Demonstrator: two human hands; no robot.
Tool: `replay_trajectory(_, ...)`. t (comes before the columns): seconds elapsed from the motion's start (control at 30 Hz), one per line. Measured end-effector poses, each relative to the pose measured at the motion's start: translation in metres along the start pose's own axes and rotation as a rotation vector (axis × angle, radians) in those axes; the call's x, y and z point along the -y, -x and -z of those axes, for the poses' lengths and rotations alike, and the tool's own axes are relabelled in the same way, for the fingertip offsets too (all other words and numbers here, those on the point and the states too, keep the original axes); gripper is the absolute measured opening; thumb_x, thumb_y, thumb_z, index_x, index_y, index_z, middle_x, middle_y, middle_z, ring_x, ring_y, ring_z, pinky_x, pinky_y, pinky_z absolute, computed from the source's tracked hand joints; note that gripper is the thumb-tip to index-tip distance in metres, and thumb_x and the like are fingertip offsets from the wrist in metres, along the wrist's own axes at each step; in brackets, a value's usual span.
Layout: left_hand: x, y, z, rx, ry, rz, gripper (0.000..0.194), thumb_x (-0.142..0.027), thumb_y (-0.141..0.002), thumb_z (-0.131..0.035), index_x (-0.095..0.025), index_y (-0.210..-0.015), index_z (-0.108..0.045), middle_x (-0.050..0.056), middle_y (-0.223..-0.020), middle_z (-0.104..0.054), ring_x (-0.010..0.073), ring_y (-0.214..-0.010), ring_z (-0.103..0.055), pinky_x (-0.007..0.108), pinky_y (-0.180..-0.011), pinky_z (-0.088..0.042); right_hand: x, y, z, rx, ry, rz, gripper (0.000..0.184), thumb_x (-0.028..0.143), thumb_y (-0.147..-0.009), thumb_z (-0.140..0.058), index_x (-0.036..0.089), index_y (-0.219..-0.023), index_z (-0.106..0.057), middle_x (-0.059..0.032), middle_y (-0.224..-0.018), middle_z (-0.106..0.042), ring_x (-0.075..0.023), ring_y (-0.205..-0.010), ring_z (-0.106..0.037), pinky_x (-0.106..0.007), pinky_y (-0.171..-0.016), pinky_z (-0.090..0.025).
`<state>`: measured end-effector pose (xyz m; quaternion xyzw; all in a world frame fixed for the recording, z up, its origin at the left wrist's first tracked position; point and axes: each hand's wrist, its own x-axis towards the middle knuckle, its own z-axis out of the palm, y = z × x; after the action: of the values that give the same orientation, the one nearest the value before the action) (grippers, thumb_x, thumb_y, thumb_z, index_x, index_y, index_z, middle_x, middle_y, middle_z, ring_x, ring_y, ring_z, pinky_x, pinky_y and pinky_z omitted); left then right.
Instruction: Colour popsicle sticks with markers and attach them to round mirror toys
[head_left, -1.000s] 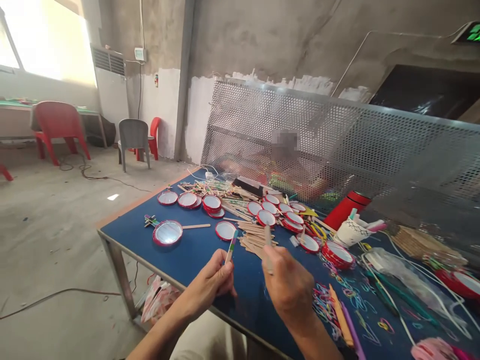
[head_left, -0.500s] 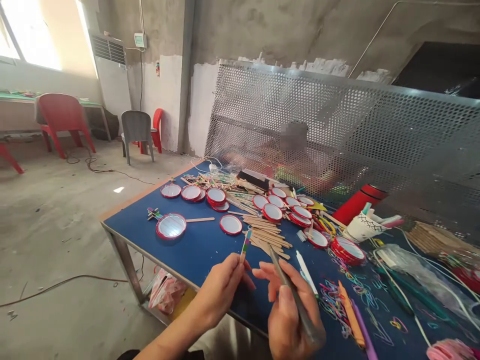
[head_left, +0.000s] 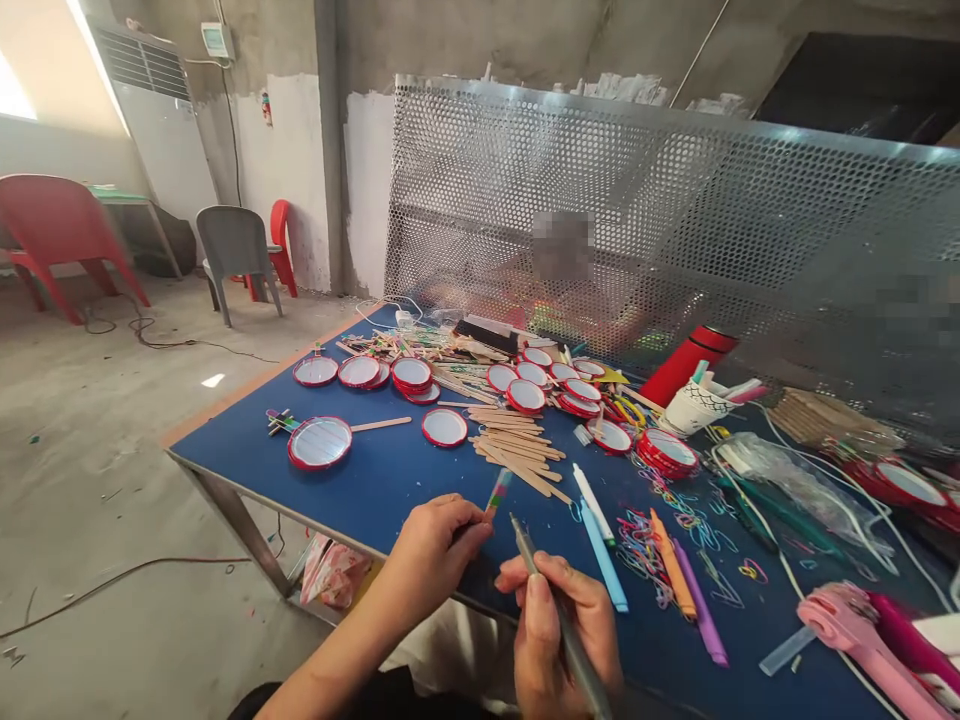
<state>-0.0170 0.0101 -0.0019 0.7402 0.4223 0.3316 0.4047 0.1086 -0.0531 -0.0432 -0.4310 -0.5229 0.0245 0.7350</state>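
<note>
My left hand (head_left: pixel 442 550) is closed on the lower end of a flat wooden craft stick (head_left: pixel 498 490), whose upper part bears green, pink and purple colour blocks. My right hand (head_left: pixel 555 625) grips a grey marker pen (head_left: pixel 526 550), its tip pointing up and left, just right of the stick and apart from it. Beyond the hands lies a fanned pile of plain craft sticks (head_left: pixel 517 445). Beside my right hand rest a light blue marker (head_left: pixel 604 560) and a white marker (head_left: pixel 592 500).
Red-rimmed white discs (head_left: pixel 444 428) lie across the blue table (head_left: pixel 375 490), one with a stick handle. Coloured rubber bands (head_left: pixel 645 560), orange (head_left: pixel 673 565) and purple markers (head_left: pixel 699 605), a pink glue gun (head_left: pixel 855 630), a pen cup (head_left: pixel 694 405) and a red bottle (head_left: pixel 690 362) are at right.
The view has swung right and slightly down. The marker's tip has come closer to the coloured stick, and my left hand has turned, with the stick leaning more to the right.
</note>
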Motion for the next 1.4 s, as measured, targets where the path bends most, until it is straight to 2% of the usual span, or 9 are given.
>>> replay_trajectory(0.2,-0.001,-0.001,0.000,0.048,-0.032,0.025,0.033,-0.023,-0.096,-0.050,-0.021,-0.063,-0.053,0.001,-0.069,-0.066,0.0170,-0.071,-0.060,0.027,-0.072,-0.043,-0.002,-0.007,0.001,0.099,0.104,0.097,0.014,0.014,-0.097,-0.063,0.018,-0.109,-0.068,-0.0023,-0.083,-0.074,-0.0146,-0.066,-0.072,-0.026,-0.062,-0.063)
replay_trajectory(0.37,-0.005,0.000,0.001,0.069,-0.115,-0.019,0.033,-0.024,-0.097,-0.048,-0.021,-0.065,-0.053,0.002,-0.071,-0.066,0.0185,-0.075,-0.058,0.028,-0.071,-0.041,-0.004,-0.010,0.002,0.146,0.226,0.177,0.011,0.016,-0.098,-0.062,0.018,-0.107,-0.069,-0.0025,-0.085,-0.076,-0.0143,-0.068,-0.074,-0.025,-0.069,-0.064)
replay_trajectory(0.5,-0.006,0.001,0.000,0.065,-0.134,-0.041,0.032,-0.023,-0.096,-0.047,-0.021,-0.065,-0.052,0.003,-0.071,-0.065,0.0184,-0.074,-0.056,0.027,-0.069,-0.040,-0.005,-0.008,0.004,0.166,0.277,0.228,0.010,0.017,-0.099,-0.062,0.016,-0.107,-0.069,-0.0033,-0.085,-0.077,-0.0149,-0.069,-0.076,-0.023,-0.068,-0.064)
replay_trajectory(0.67,-0.004,0.001,0.000,0.054,-0.147,-0.041,0.031,-0.022,-0.096,-0.048,-0.021,-0.066,-0.054,0.003,-0.071,-0.066,0.0187,-0.075,-0.056,0.027,-0.070,-0.040,-0.006,-0.006,0.005,0.200,0.307,0.223,0.010,0.017,-0.098,-0.063,0.017,-0.106,-0.069,-0.0033,-0.086,-0.077,-0.0164,-0.072,-0.077,-0.023,-0.066,-0.064)
replay_trajectory(0.87,-0.004,0.001,-0.002,0.054,-0.153,-0.005,0.034,-0.024,-0.098,-0.050,-0.021,-0.064,-0.054,0.003,-0.072,-0.066,0.0190,-0.076,-0.059,0.028,-0.072,-0.042,-0.006,0.000,0.006,0.138,0.223,0.166,0.013,0.015,-0.098,-0.061,0.017,-0.110,-0.067,-0.0023,-0.084,-0.075,-0.0146,-0.069,-0.074,-0.025,-0.068,-0.064)
replay_trajectory(1.13,-0.004,0.003,-0.001,0.043,-0.169,-0.019,0.031,-0.022,-0.097,-0.050,-0.021,-0.067,-0.057,0.003,-0.073,-0.068,0.0191,-0.077,-0.060,0.027,-0.070,-0.042,-0.010,0.001,0.011,0.215,0.331,0.171,0.012,0.018,-0.099,-0.061,0.018,-0.107,-0.069,-0.0034,-0.085,-0.077,-0.0169,-0.071,-0.077,-0.025,-0.066,-0.064)
replay_trajectory(1.4,-0.008,0.004,0.000,0.054,-0.155,-0.009,0.036,-0.022,-0.098,-0.050,-0.022,-0.062,-0.053,0.002,-0.069,-0.067,0.0187,-0.075,-0.059,0.028,-0.071,-0.043,-0.003,-0.001,0.004,0.089,0.257,0.091,0.008,0.020,-0.100,-0.061,0.018,-0.102,-0.068,-0.0015,-0.076,-0.074,-0.0149,-0.061,-0.072,-0.026,-0.060,-0.063)
